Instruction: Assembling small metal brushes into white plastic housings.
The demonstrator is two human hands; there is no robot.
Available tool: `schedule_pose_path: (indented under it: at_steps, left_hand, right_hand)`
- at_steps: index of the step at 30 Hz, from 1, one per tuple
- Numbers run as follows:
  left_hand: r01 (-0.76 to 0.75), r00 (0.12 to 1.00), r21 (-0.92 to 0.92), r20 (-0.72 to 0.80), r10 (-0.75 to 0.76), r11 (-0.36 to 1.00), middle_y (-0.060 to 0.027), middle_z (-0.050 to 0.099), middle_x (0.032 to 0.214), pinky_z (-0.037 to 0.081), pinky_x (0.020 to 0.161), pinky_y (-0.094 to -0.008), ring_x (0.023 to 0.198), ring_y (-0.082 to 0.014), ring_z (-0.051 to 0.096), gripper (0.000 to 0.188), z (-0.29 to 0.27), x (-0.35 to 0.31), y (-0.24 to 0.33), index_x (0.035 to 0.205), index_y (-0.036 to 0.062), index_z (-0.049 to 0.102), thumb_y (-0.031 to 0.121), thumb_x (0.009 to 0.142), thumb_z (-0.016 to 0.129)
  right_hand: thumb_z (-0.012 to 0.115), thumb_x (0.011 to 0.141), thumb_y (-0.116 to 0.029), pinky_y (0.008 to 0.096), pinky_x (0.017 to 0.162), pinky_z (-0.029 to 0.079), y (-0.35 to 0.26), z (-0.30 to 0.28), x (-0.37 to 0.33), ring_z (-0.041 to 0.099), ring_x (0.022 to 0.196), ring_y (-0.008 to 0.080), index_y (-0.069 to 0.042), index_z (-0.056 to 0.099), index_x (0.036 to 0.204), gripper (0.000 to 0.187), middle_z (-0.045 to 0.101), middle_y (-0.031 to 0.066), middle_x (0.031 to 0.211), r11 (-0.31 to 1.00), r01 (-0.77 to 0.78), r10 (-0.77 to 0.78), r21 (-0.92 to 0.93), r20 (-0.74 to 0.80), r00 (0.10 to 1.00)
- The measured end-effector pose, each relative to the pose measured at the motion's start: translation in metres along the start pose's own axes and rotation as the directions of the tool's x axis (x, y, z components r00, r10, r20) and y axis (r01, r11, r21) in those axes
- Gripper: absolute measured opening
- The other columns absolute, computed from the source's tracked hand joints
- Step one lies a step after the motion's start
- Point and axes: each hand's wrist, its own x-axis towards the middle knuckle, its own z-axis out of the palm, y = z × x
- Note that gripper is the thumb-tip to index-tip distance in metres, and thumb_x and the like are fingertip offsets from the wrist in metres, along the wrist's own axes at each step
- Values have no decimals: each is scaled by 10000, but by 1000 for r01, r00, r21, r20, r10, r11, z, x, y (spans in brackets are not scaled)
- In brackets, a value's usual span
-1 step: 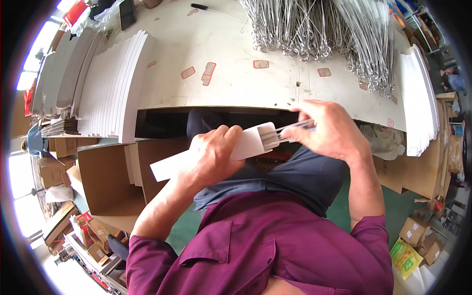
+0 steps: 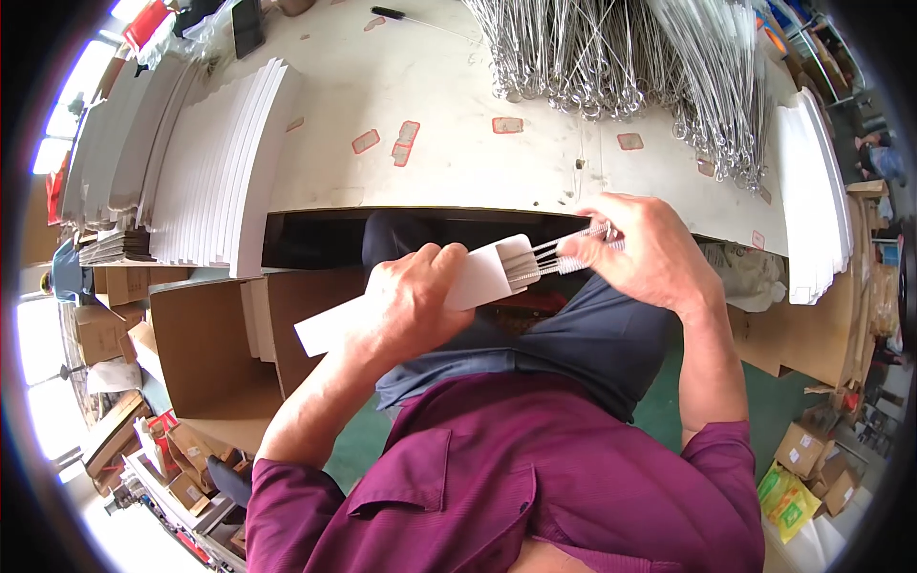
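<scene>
Across my lap, my left hand (image 2: pixel 413 298) wraps round a long narrow white box (image 2: pixel 480 278). The box slants up to the right, and its open end with raised flaps (image 2: pixel 516 253) faces my right hand. Several thin wire brushes (image 2: pixel 546 256) stick out of that end. My right hand (image 2: pixel 645 250) grips their outer ends between thumb and fingers, and coiled bristle tips (image 2: pixel 602 232) show there. The rest of the brushes is hidden inside the box. Both hands are just off the near edge of the white table (image 2: pixel 430 181).
Bundles of wire brushes with looped ends (image 2: pixel 611 67) lie at the table's far right. White flat boxes stand stacked at left (image 2: pixel 215 172) and right (image 2: pixel 812 191). A black-tipped brush (image 2: pixel 387 12) and a phone (image 2: pixel 247 27) lie far back. An open cardboard carton (image 2: pixel 205 334) stands at left.
My right hand has shifted slightly right, with the brush ends fanned a little wider between its fingers. The left hand and the box have barely moved.
</scene>
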Motion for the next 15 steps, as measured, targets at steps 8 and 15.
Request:
schedule_pose_path:
  at_steps: [8, 15]
  left_hand:
    - [18, 1000, -20, -8, -19, 1000, -133, 660, 814, 584, 590, -450, 687, -346, 694, 401, 22, 4, 11, 1076, 40, 639, 105, 720, 813]
    - [106, 992, 12, -68, -105, 994, -139, 640, 804, 579, 591, -453, 693, -351, 691, 455, 30, -2, 6, 1120, 26, 618, 108, 720, 819]
  right_hand:
    - [676, 1020, -175, 426, 524, 448, 7, 78, 3, 581, 568, 395, -5, 564, 826, 280, 606, 197, 662, 966, 228, -153, 121, -442, 884]
    - [748, 973, -141, 347, 661, 556, 15, 86, -2, 704, 718, 257, 19, 657, 1061, 204, 709, 160, 876, 897, 96, 78, 432, -368, 926]
